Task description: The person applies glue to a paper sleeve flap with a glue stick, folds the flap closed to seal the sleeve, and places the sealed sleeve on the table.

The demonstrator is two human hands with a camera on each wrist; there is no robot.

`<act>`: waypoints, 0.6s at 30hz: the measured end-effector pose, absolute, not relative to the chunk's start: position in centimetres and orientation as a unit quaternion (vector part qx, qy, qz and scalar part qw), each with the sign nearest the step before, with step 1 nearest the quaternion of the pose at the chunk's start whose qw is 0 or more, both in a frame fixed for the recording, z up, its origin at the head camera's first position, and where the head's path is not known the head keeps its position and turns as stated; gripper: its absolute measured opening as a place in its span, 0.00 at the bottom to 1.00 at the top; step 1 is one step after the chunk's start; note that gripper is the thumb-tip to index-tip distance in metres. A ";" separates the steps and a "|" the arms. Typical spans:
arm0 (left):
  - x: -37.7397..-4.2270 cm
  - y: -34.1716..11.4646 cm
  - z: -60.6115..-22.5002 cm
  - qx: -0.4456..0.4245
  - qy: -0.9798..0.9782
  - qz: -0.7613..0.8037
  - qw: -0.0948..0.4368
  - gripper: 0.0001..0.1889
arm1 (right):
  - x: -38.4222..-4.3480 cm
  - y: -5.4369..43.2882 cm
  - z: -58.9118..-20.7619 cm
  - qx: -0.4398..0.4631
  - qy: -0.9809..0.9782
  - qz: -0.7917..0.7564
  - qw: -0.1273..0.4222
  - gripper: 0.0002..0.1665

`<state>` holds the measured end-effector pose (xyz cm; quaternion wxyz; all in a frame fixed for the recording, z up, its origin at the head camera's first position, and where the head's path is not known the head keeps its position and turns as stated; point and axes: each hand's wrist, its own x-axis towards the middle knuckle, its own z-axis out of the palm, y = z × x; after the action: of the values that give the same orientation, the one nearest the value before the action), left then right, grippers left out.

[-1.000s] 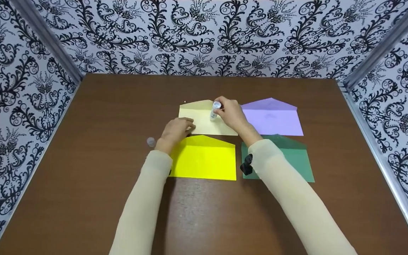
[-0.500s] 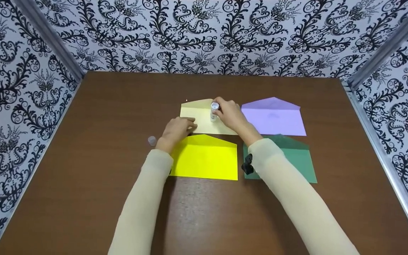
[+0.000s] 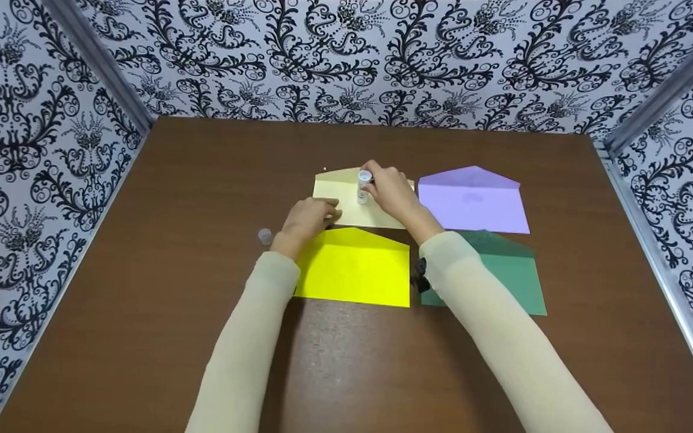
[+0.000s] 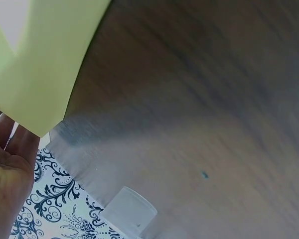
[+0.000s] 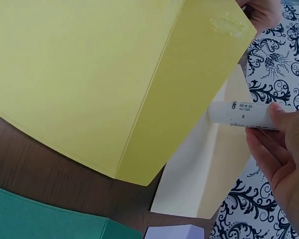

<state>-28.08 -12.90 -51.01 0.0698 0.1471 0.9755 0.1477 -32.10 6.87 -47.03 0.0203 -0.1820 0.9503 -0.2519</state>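
In the head view my right hand pinches a white glue stick upright over the cream envelope, close below its flap fold. The right wrist view shows the glue stick held between thumb and fingers, its lower end at the cream paper. My left hand rests at the cream envelope's left lower corner, its fingers extended over the paper. Directly below lies a bright yellow envelope, with a whitish glue smear on its flap. A translucent cap sits left of my left wrist.
A purple envelope with its flap up lies right of the cream one. The green envelope is partly covered by my right sleeve. All lie on a brown table enclosed by patterned walls.
The glue stick has shifted slightly left over the cream envelope and stands more upright. My left hand stays at the envelope's corner. The head view has shifted a little.
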 end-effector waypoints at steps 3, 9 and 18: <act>-28.1 -12.9 -51.1 0.147 0.975 0.149 0.068 0.14 | -32.2 6.9 -47.1 -0.184 0.951 -0.248 0.007 0.18; -28.1 -12.8 -51.2 0.159 0.975 0.142 0.057 0.14 | -32.7 7.7 -46.9 -0.165 0.957 -0.237 -0.001 0.18; -27.9 -13.1 -51.1 0.157 0.970 0.176 0.060 0.14 | -32.5 8.1 -46.3 -0.171 0.959 -0.227 0.010 0.21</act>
<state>-27.93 -13.07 -51.15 0.0600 0.1574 0.9699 0.1758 -32.52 8.07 -46.29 0.0101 -0.1708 0.9588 -0.2269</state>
